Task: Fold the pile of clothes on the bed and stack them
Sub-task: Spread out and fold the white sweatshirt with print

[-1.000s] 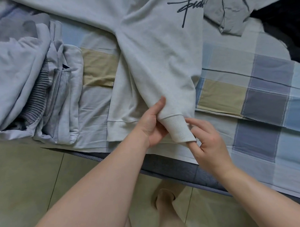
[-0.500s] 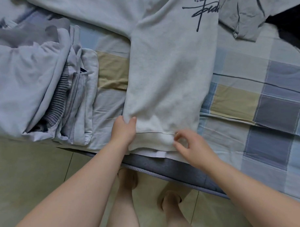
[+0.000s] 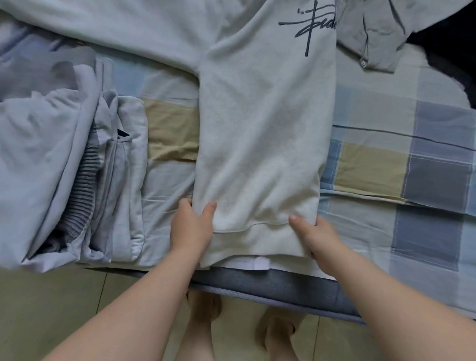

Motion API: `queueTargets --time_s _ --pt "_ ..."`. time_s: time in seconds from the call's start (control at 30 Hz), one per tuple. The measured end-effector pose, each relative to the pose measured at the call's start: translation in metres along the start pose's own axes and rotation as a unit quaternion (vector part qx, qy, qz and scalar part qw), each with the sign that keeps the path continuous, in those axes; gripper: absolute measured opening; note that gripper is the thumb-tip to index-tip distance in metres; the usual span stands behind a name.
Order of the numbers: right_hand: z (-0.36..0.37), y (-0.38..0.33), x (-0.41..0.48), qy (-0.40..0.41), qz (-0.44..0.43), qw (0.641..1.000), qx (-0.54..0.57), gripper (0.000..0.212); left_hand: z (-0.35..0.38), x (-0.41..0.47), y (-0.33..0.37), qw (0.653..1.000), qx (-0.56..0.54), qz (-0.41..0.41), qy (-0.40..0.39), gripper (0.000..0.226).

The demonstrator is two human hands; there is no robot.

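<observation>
The left hand (image 3: 192, 227) and right hand (image 3: 317, 237) are each pinching a hem corner of the sweatshirt (image 3: 262, 143), which is lying at the bed (image 3: 431, 241) edge. Lifting unevenly is risking a skewed fold, with the outstretched far sleeve (image 3: 115, 22) dragging and bunching.

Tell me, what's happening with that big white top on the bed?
A person is folding a white sweatshirt laid on the bed. The left hand grips one bottom corner of its hem and the right hand grips the other, thumbs on top. A pile of folded clothes sits to the left, and a grey garment lies unfolded at the top right.
</observation>
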State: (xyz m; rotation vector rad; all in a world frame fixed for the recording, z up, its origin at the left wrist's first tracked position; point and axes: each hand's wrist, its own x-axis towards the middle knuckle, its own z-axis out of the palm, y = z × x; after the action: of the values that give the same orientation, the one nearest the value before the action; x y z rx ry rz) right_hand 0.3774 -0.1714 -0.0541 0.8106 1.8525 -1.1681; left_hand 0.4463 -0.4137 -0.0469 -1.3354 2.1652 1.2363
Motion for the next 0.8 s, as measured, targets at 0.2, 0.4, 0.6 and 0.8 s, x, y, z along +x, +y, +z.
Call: queueTargets --time_s 0.2,0.4,0.6,0.8 --pt "-0.012 0.022 -0.025 0.037 0.026 0.999 0.002 0.021 -0.007 -0.004 -0.015 0.999 -0.022 -0.034 0.017 0.034" --pt "-0.003 0.029 -0.041 0.011 0.013 1.0 -0.003 0.024 -0.011 -0.011 -0.025 0.999 -0.008 -0.039 -0.007 0.048" --pt "0.005 0.053 -0.044 0.126 -0.044 0.989 -0.055 0.022 -0.006 -0.025 -0.055 0.998 0.042 -0.041 -0.003 0.05" --pt "-0.003 0.068 -0.07 0.045 0.025 0.999 -0.015 0.017 -0.024 -0.053 -0.067 0.991 0.104 -0.072 -0.03 0.043"
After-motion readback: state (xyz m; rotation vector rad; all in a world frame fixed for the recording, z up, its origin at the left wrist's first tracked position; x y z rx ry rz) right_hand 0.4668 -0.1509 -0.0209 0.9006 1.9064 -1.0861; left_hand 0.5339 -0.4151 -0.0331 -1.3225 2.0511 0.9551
